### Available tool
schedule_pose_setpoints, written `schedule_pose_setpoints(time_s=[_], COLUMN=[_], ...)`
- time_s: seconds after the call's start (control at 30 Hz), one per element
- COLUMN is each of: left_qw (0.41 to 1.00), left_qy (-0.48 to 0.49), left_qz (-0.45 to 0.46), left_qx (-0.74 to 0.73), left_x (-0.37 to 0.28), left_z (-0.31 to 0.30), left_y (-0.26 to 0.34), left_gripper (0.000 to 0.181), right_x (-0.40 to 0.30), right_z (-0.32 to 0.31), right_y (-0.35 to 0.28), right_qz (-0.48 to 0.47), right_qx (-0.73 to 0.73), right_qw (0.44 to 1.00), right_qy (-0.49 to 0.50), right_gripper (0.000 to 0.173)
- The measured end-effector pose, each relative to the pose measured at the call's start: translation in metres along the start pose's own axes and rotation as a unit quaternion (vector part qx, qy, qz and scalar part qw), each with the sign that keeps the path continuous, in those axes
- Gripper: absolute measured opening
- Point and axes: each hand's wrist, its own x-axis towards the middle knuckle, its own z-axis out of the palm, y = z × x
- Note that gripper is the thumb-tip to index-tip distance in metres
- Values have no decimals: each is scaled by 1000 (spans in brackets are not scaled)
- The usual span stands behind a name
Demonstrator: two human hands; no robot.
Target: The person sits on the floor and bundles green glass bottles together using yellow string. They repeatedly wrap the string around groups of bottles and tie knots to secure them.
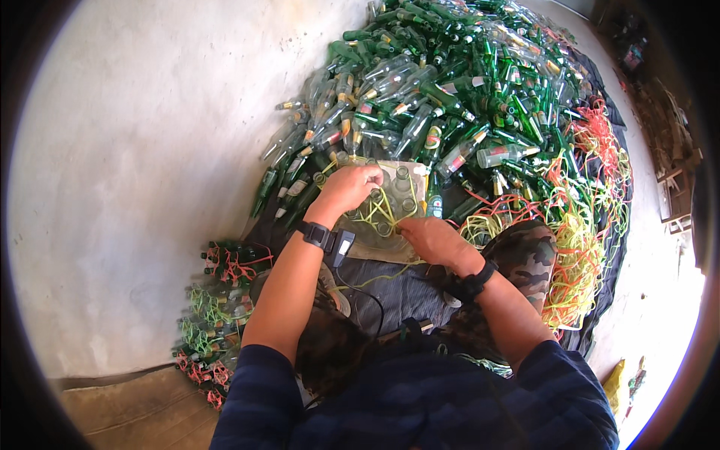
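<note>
Several clear glass bottles stand upright in a tight group on a flat board in front of me. Yellow plastic strapping runs around and across their necks in crossing lines. My left hand reaches over the far left of the group, its fingers pinched at the strapping by a bottle neck. At the near right side, my right hand grips the strapping beside another bottle. A loose yellow strand trails from the board onto the dark sheet. The fingertips partly hide what they hold.
Beyond the board rises a large heap of green and clear bottles. Tangled yellow and red strapping lies to my right, by my camouflage-clad knee. Tied bottle bundles stand at left, along the pale wall. Dark sheeting covers the floor.
</note>
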Motion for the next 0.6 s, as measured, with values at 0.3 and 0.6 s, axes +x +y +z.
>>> schedule_pose_setpoints(time_s=[0.3, 0.6], left_qw=[997, 998], left_qy=[-53, -36], left_qz=[10, 27], left_qx=[-61, -43], left_x=[-3, -8], left_z=[-11, -7], left_y=[4, -2], left_gripper=[17, 23], right_x=[-3, -6], right_z=[-13, -22], right_y=[1, 8], right_qz=[8, -8], right_qx=[13, 13], right_qw=[999, 995], right_qy=[-51, -95], right_gripper=[21, 21])
